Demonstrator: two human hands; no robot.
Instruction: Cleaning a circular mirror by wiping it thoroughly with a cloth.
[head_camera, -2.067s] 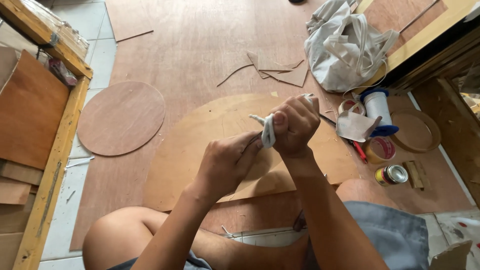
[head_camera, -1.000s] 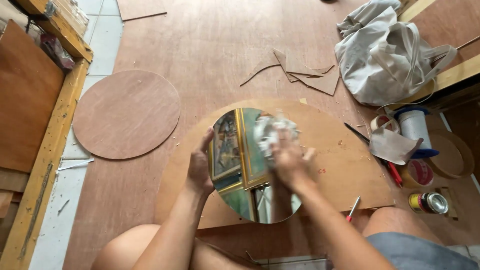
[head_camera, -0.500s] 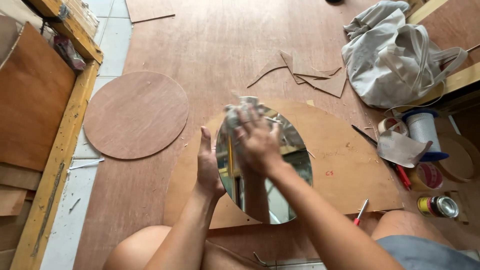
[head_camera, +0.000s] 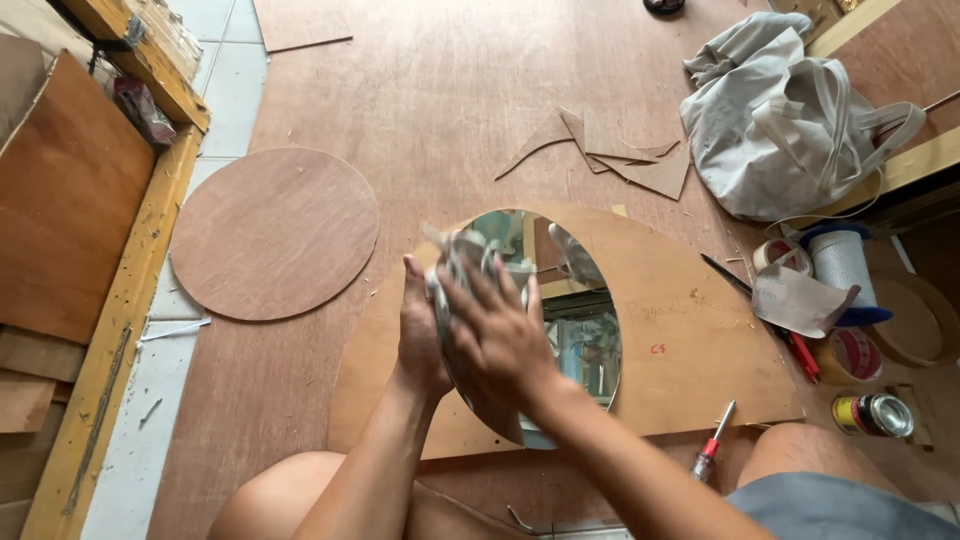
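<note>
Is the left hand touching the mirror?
Touching. The head view shows the left hand pressed against the edge of the round mirror, with no gap between them.

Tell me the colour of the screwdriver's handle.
Red, with a clear tip; the screwdriver shows only in the head view.
</note>
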